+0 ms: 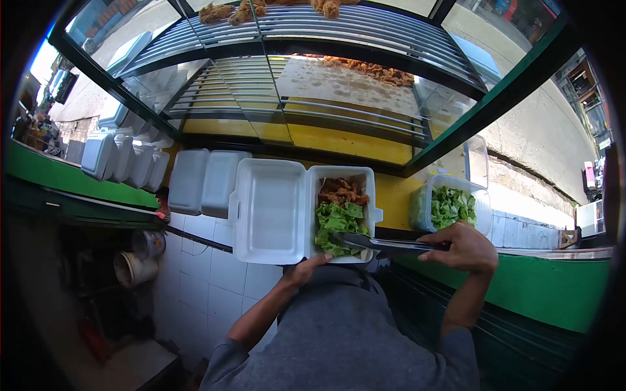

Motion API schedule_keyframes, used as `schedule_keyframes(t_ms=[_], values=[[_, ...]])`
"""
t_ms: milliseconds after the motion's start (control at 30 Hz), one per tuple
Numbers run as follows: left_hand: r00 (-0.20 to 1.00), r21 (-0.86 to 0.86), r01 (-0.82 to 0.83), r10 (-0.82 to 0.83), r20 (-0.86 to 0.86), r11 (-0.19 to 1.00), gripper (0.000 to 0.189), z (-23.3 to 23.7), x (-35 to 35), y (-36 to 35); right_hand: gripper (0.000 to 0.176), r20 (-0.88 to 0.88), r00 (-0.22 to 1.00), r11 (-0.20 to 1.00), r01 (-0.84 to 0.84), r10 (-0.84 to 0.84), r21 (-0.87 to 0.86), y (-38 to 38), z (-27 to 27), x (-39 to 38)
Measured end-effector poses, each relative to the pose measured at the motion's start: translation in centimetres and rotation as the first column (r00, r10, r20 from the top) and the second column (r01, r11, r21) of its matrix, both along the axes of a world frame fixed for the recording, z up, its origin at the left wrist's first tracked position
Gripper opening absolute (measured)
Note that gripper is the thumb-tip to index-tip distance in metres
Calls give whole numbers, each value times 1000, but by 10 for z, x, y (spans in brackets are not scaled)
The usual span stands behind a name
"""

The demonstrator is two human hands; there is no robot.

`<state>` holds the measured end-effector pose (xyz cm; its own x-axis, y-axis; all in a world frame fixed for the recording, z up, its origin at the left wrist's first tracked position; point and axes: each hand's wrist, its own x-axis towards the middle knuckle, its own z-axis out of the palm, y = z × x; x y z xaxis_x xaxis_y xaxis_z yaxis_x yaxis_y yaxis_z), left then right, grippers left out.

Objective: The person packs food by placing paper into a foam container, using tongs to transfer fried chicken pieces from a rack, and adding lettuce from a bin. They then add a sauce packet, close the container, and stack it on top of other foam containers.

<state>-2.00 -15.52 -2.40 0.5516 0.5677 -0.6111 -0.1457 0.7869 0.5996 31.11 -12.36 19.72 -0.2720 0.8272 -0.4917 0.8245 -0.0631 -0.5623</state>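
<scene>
An open white foam takeaway box (270, 212) rests at the counter's edge, its lid half folded out to the left. In its right half, pieces of fried chicken (342, 190) lie at the back with green lettuce (340, 218) in front. My left hand (305, 270) grips the near edge of the box, thumb on the rim and fingers hidden beneath. Closed around a pair of dark metal tongs (398, 245), my right hand (466, 247) keeps their tips on the lettuce. Beyond that hand, a clear plastic tub (424, 212) contains cut lettuce (453, 207).
A glass display case with slatted racks (313, 29) rises ahead, fried chicken pieces (244, 12) on top and more crumbs on a lower sheet. Closed foam boxes (189, 182) stand left of the open one, with several more stacked (101, 155) farther left. Buckets (135, 268) lie lower left.
</scene>
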Motion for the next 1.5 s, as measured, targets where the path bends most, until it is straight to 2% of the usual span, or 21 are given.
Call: schedule_keyframes(t_ms=[67,200,300,367,433,467,500,533,600,667,700,733,767,833,967,1067,1267,1300,1400,1433,1500], values=[[1000,92,-5,4,14,996,36,-14,-9,-2,40,60,998,999,-2,5,-42,10,-1,-20],[997,136,-72,71,9,988,38,-2,-22,7,44,-96,995,998,38,-34,40,20,-2,-13],[995,144,-97,94,26,985,41,-11,-40,17,40,-253,959,958,186,-128,220,27,0,-17],[995,145,-99,96,26,984,42,-8,-51,25,40,-370,907,877,334,-200,346,28,-15,-10],[992,85,-126,124,32,988,43,-15,-60,29,40,-545,809,581,557,-219,593,40,-49,-23],[991,54,-135,133,33,989,44,-17,-65,31,37,-600,771,381,631,-212,676,51,-61,-35],[992,59,-121,119,44,991,44,-16,-69,34,28,-618,767,239,641,-172,729,61,-68,-48],[993,64,-107,104,53,992,44,-12,-74,37,28,-619,746,179,662,-245,728,65,-67,-59],[996,89,-88,85,41,992,45,0,-82,43,32,-640,692,-62,662,-335,747,82,-58,-88],[997,120,-74,75,-2,990,45,14,-89,47,32,-725,641,-193,700,-254,687,105,-55,-96],[996,132,-90,86,38,987,45,10,-93,48,31,-759,615,-254,716,-212,651,114,-53,-99],[992,142,-106,96,77,984,45,3,-98,48,30,-757,593,-278,705,-274,652,119,-50,-103],[988,153,-124,106,116,980,46,-1,-103,48,29,-754,566,-301,694,-334,654,124,-47,-109],[993,205,-114,103,64,972,44,3,-113,48,29,-720,538,-337,644,-439,687,131,-47,-116],[986,166,-162,152,73,973,42,1,-129,46,34,-805,463,-363,725,-370,585,134,-46,-125],[979,198,-193,175,104,961,44,0,-127,49,33,-790,481,-366,706,-381,607,135,-45,-132],[985,161,-168,160,59,973,44,-20,-122,43,27,-778,539,-247,745,-324,619,138,-38,-175],[986,156,-159,150,68,975,44,-19,-121,42,22,-824,533,-222,795,-192,565,141,-41,-181],[986,149,-154,143,83,977,42,-16,-120,43,22,-837,544,-141,825,-62,547,147,-42,-203],[985,148,-165,154,80,975,41,-11,-120,43,25,-847,532,-76,844,-8,531,148,-42,-209],[972,136,-224,212,100,965,40,-11,-122,42,25,-815,578,-45,814,-38,579,152,-48,-217]])
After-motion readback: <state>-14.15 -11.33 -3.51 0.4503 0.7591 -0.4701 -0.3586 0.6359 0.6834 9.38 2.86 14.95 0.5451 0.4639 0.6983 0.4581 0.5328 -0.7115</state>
